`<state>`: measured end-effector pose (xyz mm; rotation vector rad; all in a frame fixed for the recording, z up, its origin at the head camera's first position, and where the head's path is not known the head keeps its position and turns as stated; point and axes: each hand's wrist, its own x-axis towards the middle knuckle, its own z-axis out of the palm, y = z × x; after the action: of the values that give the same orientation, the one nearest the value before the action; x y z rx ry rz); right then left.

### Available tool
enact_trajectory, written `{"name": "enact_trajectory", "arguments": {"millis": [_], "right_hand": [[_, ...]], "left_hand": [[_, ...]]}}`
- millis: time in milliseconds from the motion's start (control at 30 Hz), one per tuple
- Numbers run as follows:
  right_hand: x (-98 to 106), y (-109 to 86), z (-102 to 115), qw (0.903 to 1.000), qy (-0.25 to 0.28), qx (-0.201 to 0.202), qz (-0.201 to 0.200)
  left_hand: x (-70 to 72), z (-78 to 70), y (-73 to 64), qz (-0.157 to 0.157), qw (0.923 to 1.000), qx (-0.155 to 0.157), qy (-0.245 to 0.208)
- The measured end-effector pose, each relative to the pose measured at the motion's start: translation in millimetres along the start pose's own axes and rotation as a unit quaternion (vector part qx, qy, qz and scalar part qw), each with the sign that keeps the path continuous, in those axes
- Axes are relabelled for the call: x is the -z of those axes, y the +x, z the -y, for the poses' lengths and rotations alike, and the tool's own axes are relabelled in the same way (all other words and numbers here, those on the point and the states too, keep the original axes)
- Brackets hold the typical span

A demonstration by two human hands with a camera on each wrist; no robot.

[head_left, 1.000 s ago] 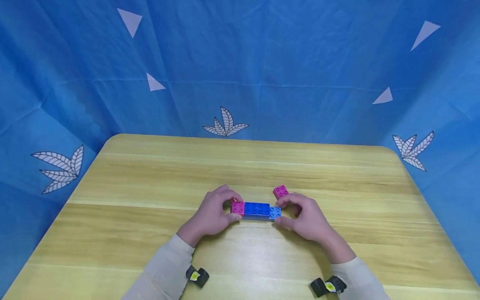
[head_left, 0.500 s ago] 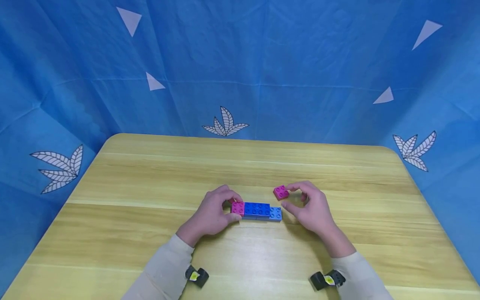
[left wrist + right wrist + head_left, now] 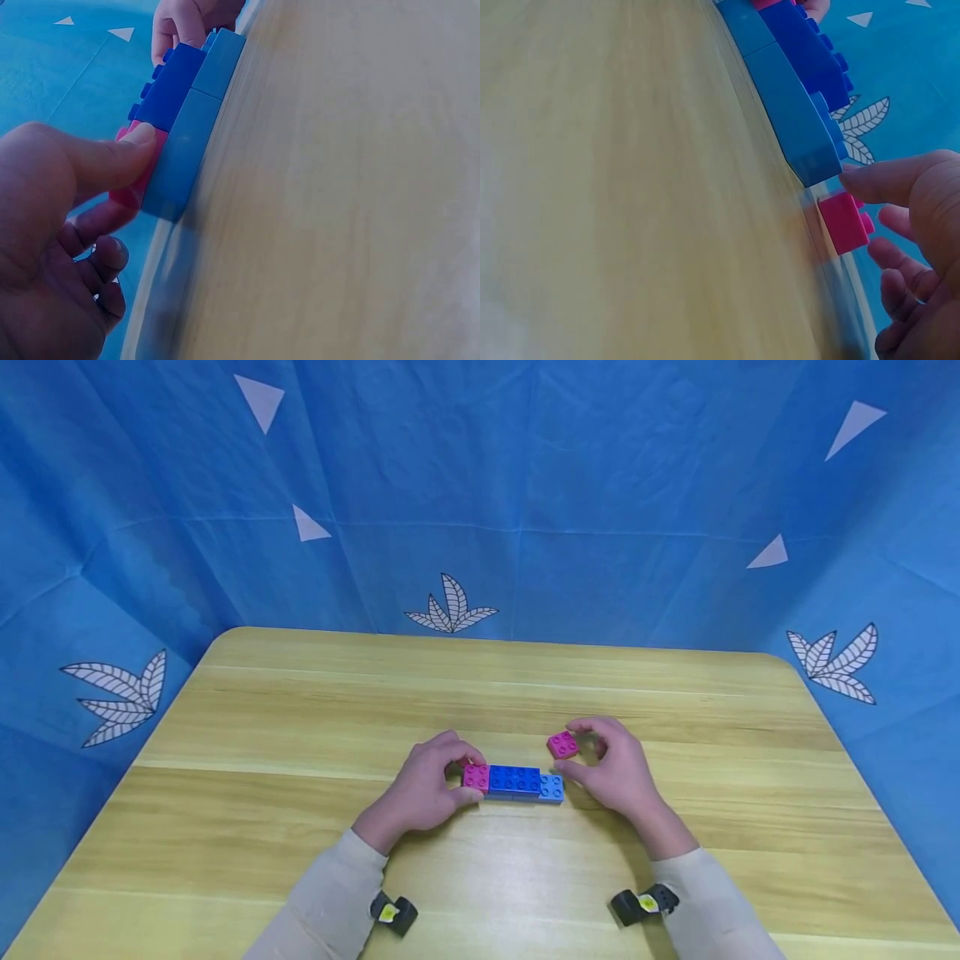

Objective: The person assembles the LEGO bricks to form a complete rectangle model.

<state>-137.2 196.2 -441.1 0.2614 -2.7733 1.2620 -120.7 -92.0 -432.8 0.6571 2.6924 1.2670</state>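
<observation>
In the head view my left hand [image 3: 426, 783] pinches a pink toy building brick [image 3: 476, 777] at the left end of a joined row. A dark blue brick [image 3: 514, 781] sits beside it on the upper layer. Light blue bricks [image 3: 184, 150] lie end to end underneath, their studs bare at the right end. A loose pink brick [image 3: 562, 745] rests on the table just behind that end. Close to it, my right hand [image 3: 618, 772] has thumb and forefinger spread; in the right wrist view the thumb appears apart from the loose brick [image 3: 844, 223].
The wooden table [image 3: 300, 710] extends around the bricks. A blue cloth [image 3: 525, 485] with white leaf and triangle prints hangs behind it and at both sides. Each wrist wears a small black camera, such as the left one [image 3: 393, 913].
My right hand has left the light blue end of the row and moved back to the loose pink brick. My left hand has kept its grip in place.
</observation>
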Motion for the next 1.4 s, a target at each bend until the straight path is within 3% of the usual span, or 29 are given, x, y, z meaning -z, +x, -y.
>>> {"name": "enact_trajectory", "arguments": {"millis": [900,1400], "right_hand": [[-4,6.0,-2,0.9998,0.009,-0.017,0.009],[6,-0.8,6,0.9994,0.018,-0.025,0.014]], "left_hand": [[-0.6,0.6,0.2,-0.002,1.0000,0.003,0.000],[0.0,1.0,-0.1,0.001,1.0000,0.005,0.001]]}}
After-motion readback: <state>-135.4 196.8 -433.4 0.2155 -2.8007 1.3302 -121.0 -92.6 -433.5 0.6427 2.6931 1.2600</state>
